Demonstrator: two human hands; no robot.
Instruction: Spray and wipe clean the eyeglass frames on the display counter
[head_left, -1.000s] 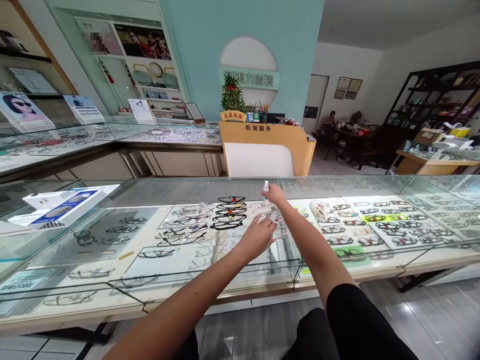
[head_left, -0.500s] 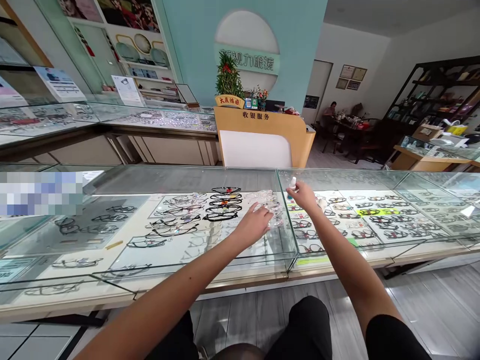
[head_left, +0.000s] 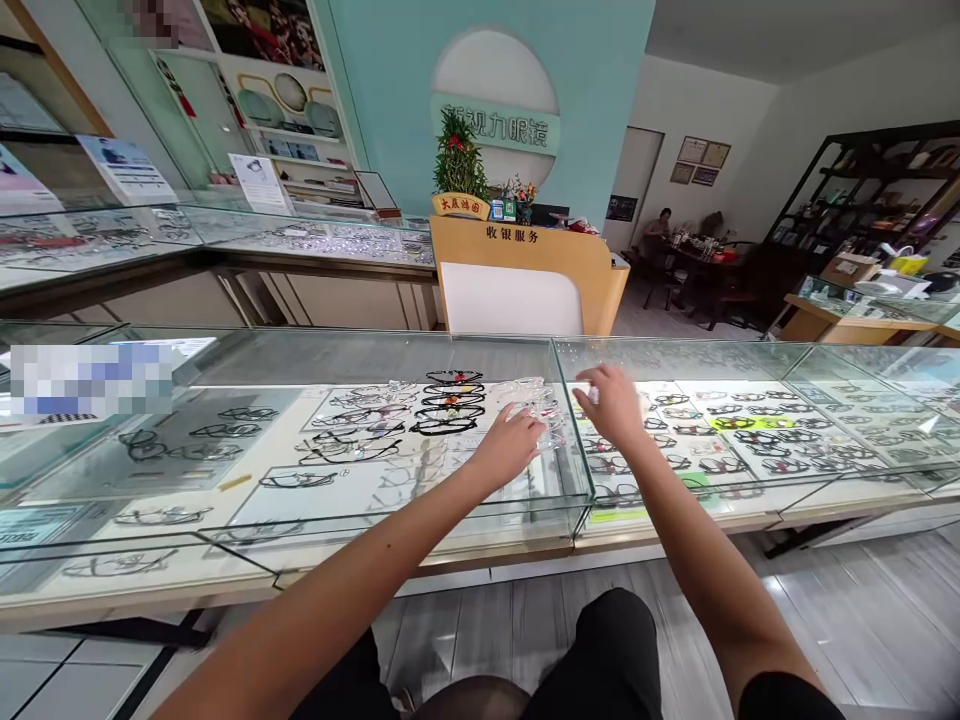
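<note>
Right hand point(head_left: 613, 405) just spread fingers by small white bottle point(head_left: 594, 395), right of black eyeglasses point(head_left: 450, 412); bottle likely let go. Left hand point(head_left: 511, 440) at clear eyeglasses point(head_left: 553, 420), nearer black eyeglasses; can't tell grip.

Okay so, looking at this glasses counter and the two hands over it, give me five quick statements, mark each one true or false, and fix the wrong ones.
1. The left hand is to the right of the column of dark glasses in the picture. True.
2. The two hands are clasped together. False: the right hand is apart from the left.
3. A leafy plant rises above the wooden desk. True.
4. The wall behind the desk is bright red. False: the wall is blue-green.
5. The right arm's sleeve is black. True.
</note>
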